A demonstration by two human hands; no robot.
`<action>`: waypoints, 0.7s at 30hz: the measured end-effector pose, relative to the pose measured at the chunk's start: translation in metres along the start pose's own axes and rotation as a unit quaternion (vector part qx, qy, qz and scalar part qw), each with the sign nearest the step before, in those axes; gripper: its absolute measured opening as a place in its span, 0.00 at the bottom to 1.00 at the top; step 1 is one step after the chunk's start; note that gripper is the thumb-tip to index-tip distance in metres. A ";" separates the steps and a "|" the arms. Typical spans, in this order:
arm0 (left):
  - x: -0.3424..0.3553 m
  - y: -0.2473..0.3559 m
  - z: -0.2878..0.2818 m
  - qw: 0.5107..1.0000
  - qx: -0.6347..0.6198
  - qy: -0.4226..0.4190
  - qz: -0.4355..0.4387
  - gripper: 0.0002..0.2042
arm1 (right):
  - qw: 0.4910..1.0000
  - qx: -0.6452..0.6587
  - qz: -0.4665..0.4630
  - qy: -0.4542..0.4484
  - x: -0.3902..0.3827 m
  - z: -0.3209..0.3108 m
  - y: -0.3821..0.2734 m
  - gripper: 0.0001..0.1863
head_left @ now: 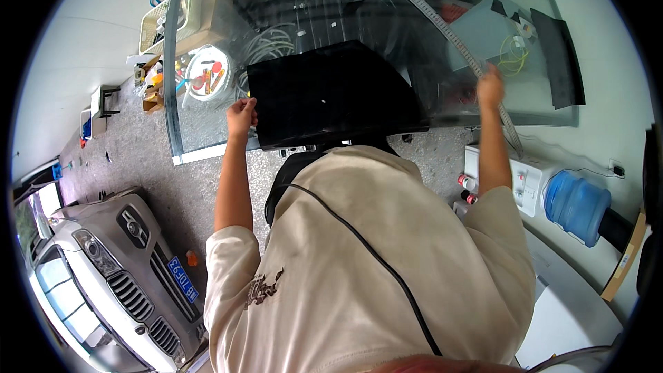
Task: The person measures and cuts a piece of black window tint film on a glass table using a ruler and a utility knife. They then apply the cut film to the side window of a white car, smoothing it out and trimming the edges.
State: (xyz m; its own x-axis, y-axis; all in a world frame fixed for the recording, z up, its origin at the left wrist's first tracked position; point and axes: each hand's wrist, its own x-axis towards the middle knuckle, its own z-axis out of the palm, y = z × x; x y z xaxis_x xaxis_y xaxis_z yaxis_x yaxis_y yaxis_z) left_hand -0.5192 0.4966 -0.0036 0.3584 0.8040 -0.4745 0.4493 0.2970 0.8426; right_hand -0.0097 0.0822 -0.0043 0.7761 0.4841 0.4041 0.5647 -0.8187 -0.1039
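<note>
A glossy black sheet (331, 100), with a slanted right side, lies on the glass tabletop (207, 128) in front of me. At its left edge my left hand (242, 119) is closed, thumb against the fingers. What it pinches there, if anything, is too small to make out. My right hand (491, 88) is closed around a long graduated ruler (442, 25), out to the right of the sheet. The ruler runs from the far side of the table to past its near right edge.
A white bucket (208, 72) of small tools and a cream basket (164, 24) show at the left. A dark sheet (556, 59) lies at the table's right. Behind me are a car (117, 269) and a blue water bottle (577, 207).
</note>
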 end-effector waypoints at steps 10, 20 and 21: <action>0.000 -0.004 -0.007 1.000 -0.006 -0.003 -0.020 0.09 | 0.947 -0.088 0.245 -0.189 -0.128 -0.035 0.199 0.16; 0.010 -0.007 -0.010 0.999 0.002 -0.017 -0.031 0.09 | 0.947 0.095 0.189 -0.240 -0.117 -0.006 0.139 0.32; 0.006 -0.008 -0.013 0.999 0.003 -0.007 -0.033 0.09 | 0.950 0.093 0.197 -0.223 -0.108 -0.009 0.104 0.32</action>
State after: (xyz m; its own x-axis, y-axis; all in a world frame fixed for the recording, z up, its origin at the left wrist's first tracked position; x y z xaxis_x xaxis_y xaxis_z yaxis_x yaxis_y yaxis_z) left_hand -0.5308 0.5058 -0.0099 0.3399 0.7752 -0.5325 0.4765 0.3462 0.8082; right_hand -0.0371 -0.0576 -0.0506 0.9557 0.2686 -0.1200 0.2142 -0.9149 -0.3421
